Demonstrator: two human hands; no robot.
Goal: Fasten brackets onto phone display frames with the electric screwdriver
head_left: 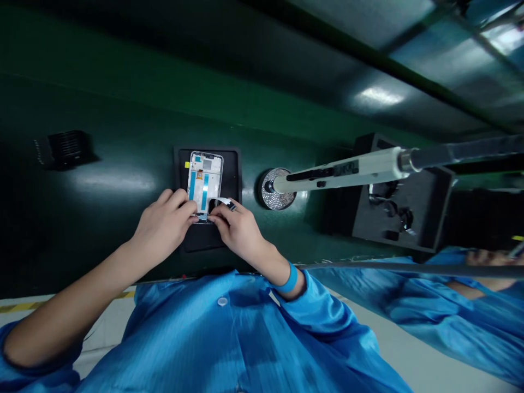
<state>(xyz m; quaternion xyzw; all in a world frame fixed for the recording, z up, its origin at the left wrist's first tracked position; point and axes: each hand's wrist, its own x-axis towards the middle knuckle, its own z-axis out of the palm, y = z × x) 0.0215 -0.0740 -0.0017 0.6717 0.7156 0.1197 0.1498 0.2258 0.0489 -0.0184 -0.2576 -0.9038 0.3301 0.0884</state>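
A phone mid-frame [205, 188] with blue adhesive strips and a yellow tab lies lengthwise on a black tray [232, 169], its lower end towards me. My left hand [167, 221] is closed at the frame's lower left corner, thumb and fingers pressed against its edge. At the lower right corner, my right hand [239, 226] pinches with thumb and forefinger. A thin white and black flex cable [223, 202] curves out of its fingers over the frame. The fingertips partly hide the small parts along the bottom edge of the frame.
Right of the tray, a pale suction arm [344, 170] ends in a round perforated head [278, 188] near the green tabletop [123, 147]. A black slotted rack [69, 148] stands left. Farther right is a black box [399, 202] with small dark parts. A co-worker's blue sleeve [426, 289] shows at right.
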